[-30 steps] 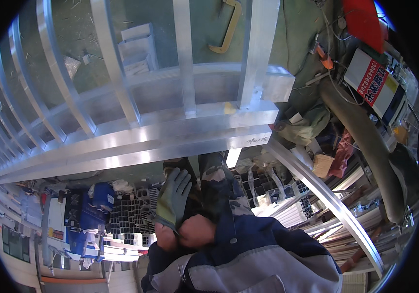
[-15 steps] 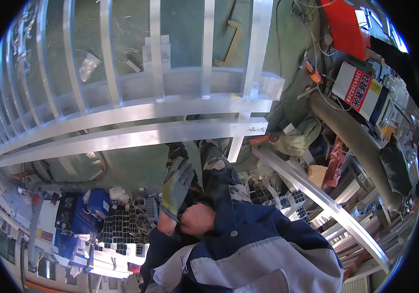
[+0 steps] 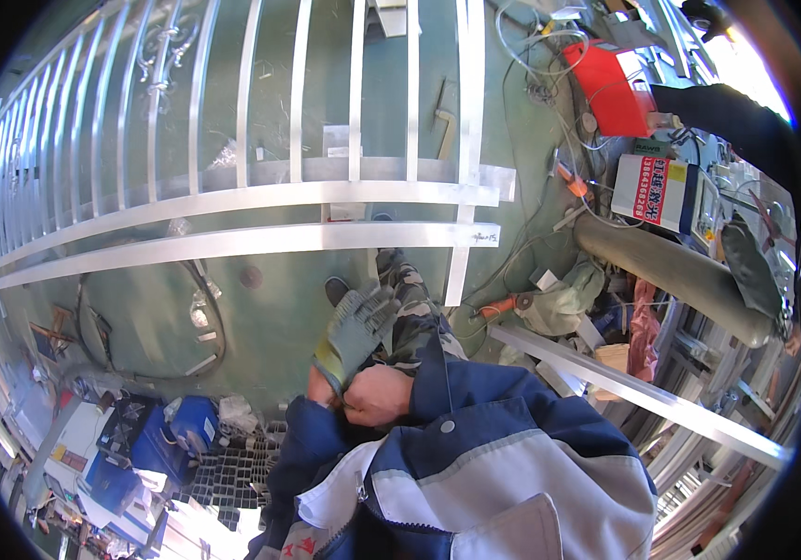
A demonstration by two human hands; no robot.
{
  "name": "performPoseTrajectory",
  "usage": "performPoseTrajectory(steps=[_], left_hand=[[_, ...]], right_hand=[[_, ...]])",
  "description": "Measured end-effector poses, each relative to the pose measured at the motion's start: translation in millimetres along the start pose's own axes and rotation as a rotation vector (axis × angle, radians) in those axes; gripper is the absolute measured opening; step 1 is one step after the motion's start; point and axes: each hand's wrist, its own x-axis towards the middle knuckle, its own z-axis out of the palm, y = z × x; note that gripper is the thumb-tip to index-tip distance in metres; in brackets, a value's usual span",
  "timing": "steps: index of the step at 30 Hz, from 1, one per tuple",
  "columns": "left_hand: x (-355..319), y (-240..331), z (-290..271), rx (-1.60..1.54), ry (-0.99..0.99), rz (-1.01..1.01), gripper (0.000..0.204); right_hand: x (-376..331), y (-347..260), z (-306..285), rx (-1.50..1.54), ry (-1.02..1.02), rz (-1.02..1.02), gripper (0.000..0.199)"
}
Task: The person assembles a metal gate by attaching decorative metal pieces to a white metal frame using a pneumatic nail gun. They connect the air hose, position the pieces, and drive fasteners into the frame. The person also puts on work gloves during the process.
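A grey work glove with a yellow-green cuff covers my left hand. That hand is raised in front of my jacket, its fingers stretched out and holding nothing. My bare right hand is closed at the left wrist, against the cuff of the glove; its fingertips are hidden, but it appears to grip the cuff edge. Beyond both hands lies a silvery metal railing with upright bars. Its nearest long rail runs across the view, apart from my hands.
A clamp lies behind the railing. At the right are a grey-green cylinder, a white-and-blue machine, a red box, an orange-handled grinder and a slanting metal bar. Bundled tubes and a blue container stand at lower left.
My view has shifted, showing more floor and a shoe. The gloved left hand has turned and its fingers have spread toward the right. The right hand stays at the left wrist.
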Motion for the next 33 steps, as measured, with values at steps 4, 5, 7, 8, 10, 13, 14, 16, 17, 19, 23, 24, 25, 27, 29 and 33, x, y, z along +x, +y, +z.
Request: performPoseTrajectory(steps=[4,5,7,8,10,13,14,16,17,19,23,24,25,27,29,33], left_hand=[[-26,7,22,0.227,-0.123,0.176,0.056],[-32,9,32,0.282,-0.153,0.216,0.059],[-50,16,46,0.393,-0.199,0.313,0.067],[-57,19,52,0.384,-0.164,0.320,0.070],[-76,21,58,0.359,-0.072,0.329,0.076],[-98,10,64,0.321,-0.004,0.480,0.080],[-102,8,68,0.311,-0.020,0.493,0.075],[-109,9,74,0.285,-0.043,0.525,0.067],[-111,11,66,0.275,-0.032,0.516,0.065],[-119,18,53,0.251,0.002,0.518,0.061],[-142,31,39,0.180,0.000,0.626,0.054],[-149,30,33,0.233,0.073,0.671,0.058],[-161,26,28,0.260,0.207,0.709,0.060],[-174,13,20,0.304,0.459,0.759,0.066],[-181,2,11,0.390,0.384,0.595,0.081],[-187,-55,65,0.282,0.118,0.393,0.087]], right_hand=[[-1,-24,8,-0.036,0.084,0.002,0.030],[-3,-31,10,-0.053,0.108,-0.018,0.031],[-5,-46,18,-0.080,0.141,-0.077,0.033],[-7,-57,22,-0.105,0.111,-0.094,0.033],[-6,-66,33,-0.120,0.104,-0.111,0.032],[-12,-76,50,-0.147,0.103,-0.126,0.031],[-15,-78,49,-0.141,0.109,-0.137,0.031],[-20,-83,51,-0.127,0.124,-0.159,0.032],[-24,-83,51,-0.121,0.134,-0.170,0.032],[-26,-80,46,-0.090,0.224,-0.177,0.034],[-31,-64,19,0.399,0.679,0.034,0.036],[-34,-58,1,0.497,0.748,0.094,0.035],[-36,-54,-15,0.602,0.807,0.148,0.034],[-38,-48,-29,0.991,0.911,0.040,0.036],[-37,-51,-40,1.141,0.850,-0.044,0.041],[-29,-59,-25,1.371,0.766,-0.113,0.042]])
